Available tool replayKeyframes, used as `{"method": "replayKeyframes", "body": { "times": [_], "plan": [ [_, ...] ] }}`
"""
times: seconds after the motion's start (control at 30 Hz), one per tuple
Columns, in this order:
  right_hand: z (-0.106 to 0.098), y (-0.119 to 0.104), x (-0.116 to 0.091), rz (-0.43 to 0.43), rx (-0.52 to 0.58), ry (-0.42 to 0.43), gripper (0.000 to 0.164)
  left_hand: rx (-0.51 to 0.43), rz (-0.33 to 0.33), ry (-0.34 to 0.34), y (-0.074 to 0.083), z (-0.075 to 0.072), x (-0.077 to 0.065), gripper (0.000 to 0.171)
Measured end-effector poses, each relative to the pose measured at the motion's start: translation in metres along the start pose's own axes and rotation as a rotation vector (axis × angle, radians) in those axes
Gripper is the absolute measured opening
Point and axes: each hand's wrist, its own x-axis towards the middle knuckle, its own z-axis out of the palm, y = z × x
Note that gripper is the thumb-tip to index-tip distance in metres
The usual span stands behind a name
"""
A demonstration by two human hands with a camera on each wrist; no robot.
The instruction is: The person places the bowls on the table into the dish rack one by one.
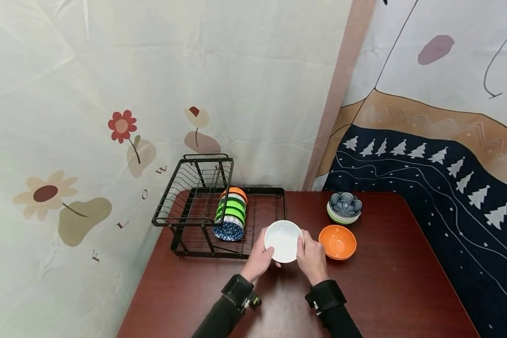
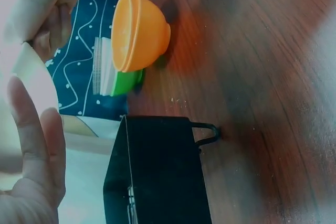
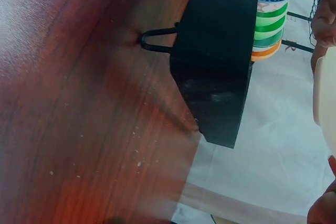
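Note:
Both hands hold a white bowl point(image 1: 284, 241) above the table, in front of the rack. My left hand point(image 1: 258, 257) grips its left rim, the thumb on the near side of the bowl. On the opposite rim my right hand point(image 1: 311, 257) has its thumb over the edge. In the left wrist view, fingers point(image 2: 31, 135) of the left hand lie against the bowl's outside. The right wrist view catches only part of the white bowl point(image 3: 326, 103) at its right border. Just right of the right hand sits an orange bowl point(image 1: 338, 241), apart from it.
A black two-level dish rack point(image 1: 228, 256) stands at the back left. A row of bowls on edge, blue-patterned point(image 1: 228, 231), green and orange, fills part of its lower level. A stack of bowls topped by grey petal-shaped ones point(image 1: 344, 205) is behind the orange bowl. Brown table point(image 1: 388, 281) beneath.

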Motion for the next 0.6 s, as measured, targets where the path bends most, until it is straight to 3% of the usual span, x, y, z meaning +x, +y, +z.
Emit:
{"method": "replayKeyframes", "body": {
  "times": [0.2, 0.37, 0.47, 0.6],
  "plan": [
    [0.005, 0.002, -0.002, -0.010, 0.013, 0.002, 0.027, 0.036, 0.016, 0.029, 0.000, -0.002, -0.002, 0.066],
    [-0.001, 0.012, 0.002, -0.106, 0.012, 0.049, 0.033, 0.141, 0.054, 0.028, 0.001, -0.012, -0.001, 0.065],
    [-0.018, 0.031, 0.005, -0.127, 0.001, 0.058, 0.057, 0.270, 0.102, 0.053, 0.002, -0.023, 0.001, 0.065],
    [-0.051, 0.064, 0.006, -0.004, -0.070, -0.024, 0.097, 0.450, 0.159, 0.117, 0.005, -0.044, 0.003, 0.065]
  ]
}}
